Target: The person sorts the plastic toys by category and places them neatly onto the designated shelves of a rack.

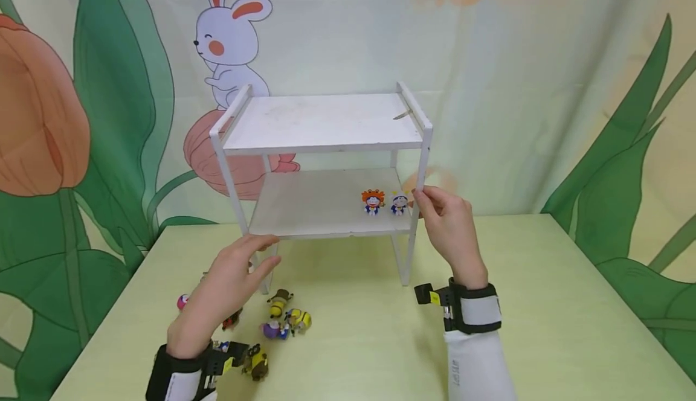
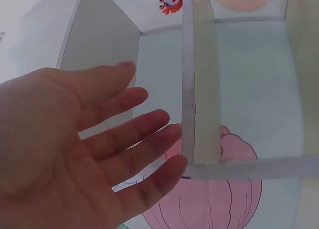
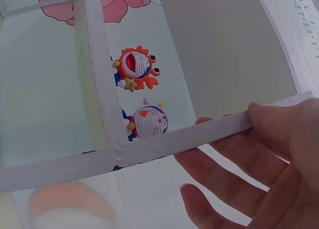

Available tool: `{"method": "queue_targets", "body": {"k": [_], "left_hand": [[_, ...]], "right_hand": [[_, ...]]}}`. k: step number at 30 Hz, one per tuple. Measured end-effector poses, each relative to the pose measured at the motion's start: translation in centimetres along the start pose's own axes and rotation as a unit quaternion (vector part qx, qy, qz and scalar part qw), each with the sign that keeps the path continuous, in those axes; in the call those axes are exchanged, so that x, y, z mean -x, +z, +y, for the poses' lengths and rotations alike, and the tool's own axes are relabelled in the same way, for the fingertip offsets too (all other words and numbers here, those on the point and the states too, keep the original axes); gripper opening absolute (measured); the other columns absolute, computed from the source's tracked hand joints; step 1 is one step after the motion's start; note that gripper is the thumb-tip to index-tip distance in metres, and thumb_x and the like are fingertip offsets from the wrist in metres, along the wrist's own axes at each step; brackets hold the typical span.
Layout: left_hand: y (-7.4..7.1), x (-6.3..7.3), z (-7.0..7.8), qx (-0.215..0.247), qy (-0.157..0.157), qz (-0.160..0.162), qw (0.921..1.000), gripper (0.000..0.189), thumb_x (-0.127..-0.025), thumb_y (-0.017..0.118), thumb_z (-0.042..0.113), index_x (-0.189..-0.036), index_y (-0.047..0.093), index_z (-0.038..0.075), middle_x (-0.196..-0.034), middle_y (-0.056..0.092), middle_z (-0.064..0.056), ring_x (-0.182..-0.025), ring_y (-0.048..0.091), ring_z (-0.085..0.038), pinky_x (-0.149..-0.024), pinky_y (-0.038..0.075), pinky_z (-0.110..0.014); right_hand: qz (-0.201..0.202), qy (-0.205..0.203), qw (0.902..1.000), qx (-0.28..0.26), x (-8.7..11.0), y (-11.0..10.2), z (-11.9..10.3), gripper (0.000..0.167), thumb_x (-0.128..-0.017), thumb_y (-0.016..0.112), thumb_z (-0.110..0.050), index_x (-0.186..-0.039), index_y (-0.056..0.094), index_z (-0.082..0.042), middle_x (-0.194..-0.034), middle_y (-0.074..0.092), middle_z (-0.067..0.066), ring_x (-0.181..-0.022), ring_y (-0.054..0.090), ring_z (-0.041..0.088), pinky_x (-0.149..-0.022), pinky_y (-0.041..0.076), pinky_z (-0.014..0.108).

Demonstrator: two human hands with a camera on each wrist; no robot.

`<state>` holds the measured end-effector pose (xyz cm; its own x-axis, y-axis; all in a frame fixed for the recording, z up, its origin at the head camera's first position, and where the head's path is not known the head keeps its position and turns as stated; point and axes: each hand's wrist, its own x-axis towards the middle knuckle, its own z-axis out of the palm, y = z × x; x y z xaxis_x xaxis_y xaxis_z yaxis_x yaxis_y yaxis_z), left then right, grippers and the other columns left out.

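A white two-tier shelf rack (image 1: 326, 126) stands on the table. On the right part of its lower board is a small figurine in an orange crab hood (image 1: 373, 202); to its right is another figurine in a white horned hood (image 1: 399, 203). Both show upright on the board. My right hand (image 1: 448, 226) pinches the rack's right front post, thumb on one side and fingers behind, as the right wrist view shows. Beside the lower board's left front corner is my left hand (image 1: 228, 280), fingers spread and nothing held. Whether its fingertips touch the rack, I cannot tell.
Several small figurines lie on the table at the left, among them yellow ones (image 1: 298, 320), a purple one (image 1: 270, 330) and a brown-and-yellow one (image 1: 257, 362). My left arm hides part of that group. Behind the table hangs a printed cloth (image 1: 500, 87) with a rabbit and tulips.
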<state>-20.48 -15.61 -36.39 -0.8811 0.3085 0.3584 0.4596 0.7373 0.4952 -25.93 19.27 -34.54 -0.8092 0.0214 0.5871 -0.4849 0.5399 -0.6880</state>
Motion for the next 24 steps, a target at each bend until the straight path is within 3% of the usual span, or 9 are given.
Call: {"method": "queue_targets", "body": {"k": [4,9,12,16,20,24], "left_hand": [[-0.4,0.0,-0.5,0.0,-0.009,-0.009,0.9999,0.034,-0.097,0.062,0.017,-0.129,0.06,0.003,-0.119,0.063,-0.014,-0.107,0.059,-0.031,-0.082,0.051,-0.049],[0.0,0.4,-0.9,0.004,-0.049,-0.077,0.9958,0.033,-0.098,0.062,0.02,-0.125,0.061,0.002,-0.105,0.067,-0.01,-0.094,0.063,-0.026,-0.076,0.053,-0.046],[0.6,0.8,-1.4,0.007,-0.104,-0.135,0.9853,0.031,-0.096,0.065,0.02,-0.12,0.061,0.0,-0.092,0.067,-0.007,-0.079,0.061,-0.022,-0.065,0.052,-0.04],[1.8,1.1,-2.3,-0.016,-0.175,-0.198,0.9643,0.027,-0.093,0.069,0.023,-0.106,0.063,0.0,-0.081,0.063,-0.005,-0.066,0.053,-0.02,-0.056,0.046,-0.033],[2.9,1.3,-2.9,-0.044,-0.197,-0.232,0.9514,0.025,-0.091,0.07,0.026,-0.091,0.063,0.002,-0.076,0.059,-0.004,-0.067,0.05,-0.02,-0.057,0.042,-0.032],[3.6,1.6,-3.2,-0.059,-0.206,-0.238,0.9474,0.027,-0.09,0.071,0.026,-0.085,0.061,0.001,-0.072,0.054,-0.005,-0.064,0.049,-0.02,-0.056,0.04,-0.031]], "right_hand": [[0.001,0.002,1.0,0.0,-0.1,0.0,0.1,0.026,-0.101,0.058,-0.021,-0.107,0.072,-0.001,-0.093,0.072,0.015,-0.075,0.068,0.029,-0.069,0.053,0.043],[0.002,0.007,1.0,0.001,-0.2,-0.3,0.2,0.027,-0.101,0.057,-0.021,-0.108,0.071,0.001,-0.094,0.072,0.016,-0.075,0.069,0.03,-0.07,0.053,0.045],[0.002,0.006,1.0,0.006,-0.2,-0.5,0.2,0.028,-0.101,0.057,-0.02,-0.109,0.071,0.003,-0.096,0.072,0.018,-0.075,0.069,0.029,-0.073,0.054,0.047],[-0.002,0.006,0.9999,0.008,-0.2,-0.6,0.1,0.028,-0.101,0.057,-0.02,-0.11,0.07,0.002,-0.097,0.072,0.018,-0.075,0.069,0.029,-0.073,0.054,0.048],[-0.001,0.008,0.9999,0.009,-0.1,-0.5,0.1,0.027,-0.101,0.057,-0.022,-0.109,0.071,0.0,-0.096,0.072,0.016,-0.075,0.069,0.03,-0.071,0.053,0.047],[-0.004,0.009,0.9999,-0.002,0.0,-0.1,0.0,0.027,-0.1,0.058,-0.021,-0.109,0.071,0.0,-0.097,0.072,0.016,-0.076,0.068,0.029,-0.073,0.053,0.046]]}}
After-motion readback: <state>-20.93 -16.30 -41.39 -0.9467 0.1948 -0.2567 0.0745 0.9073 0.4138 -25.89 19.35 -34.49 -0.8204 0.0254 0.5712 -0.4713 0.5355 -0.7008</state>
